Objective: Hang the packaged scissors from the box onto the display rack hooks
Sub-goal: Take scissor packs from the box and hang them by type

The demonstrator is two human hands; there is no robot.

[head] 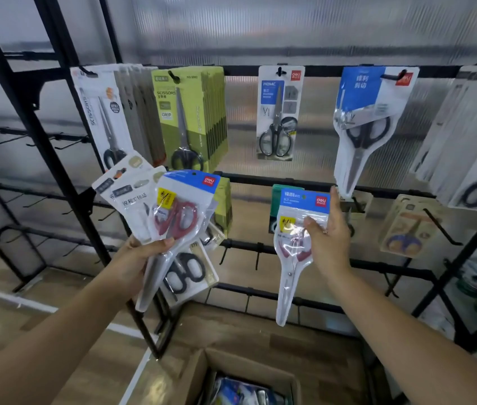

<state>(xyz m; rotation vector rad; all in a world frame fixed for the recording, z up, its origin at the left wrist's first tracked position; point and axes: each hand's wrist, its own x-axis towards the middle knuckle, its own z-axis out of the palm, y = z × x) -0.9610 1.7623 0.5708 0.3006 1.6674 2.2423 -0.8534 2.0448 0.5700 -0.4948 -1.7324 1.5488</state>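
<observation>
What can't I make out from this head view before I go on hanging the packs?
- Box: cut off by the bottom edge; contents blurred, no count possible.
- Red-handled pack in the right hand: whether its hole sits on a hook is unclear.
- Fan of packs in the left hand: they overlap, so the count is hidden.
- Packs at far right: blurred and cut off by the edge.

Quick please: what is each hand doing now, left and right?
Left hand: grips a fan of scissor packs.
Right hand: holds one red-handled scissor pack.
</observation>
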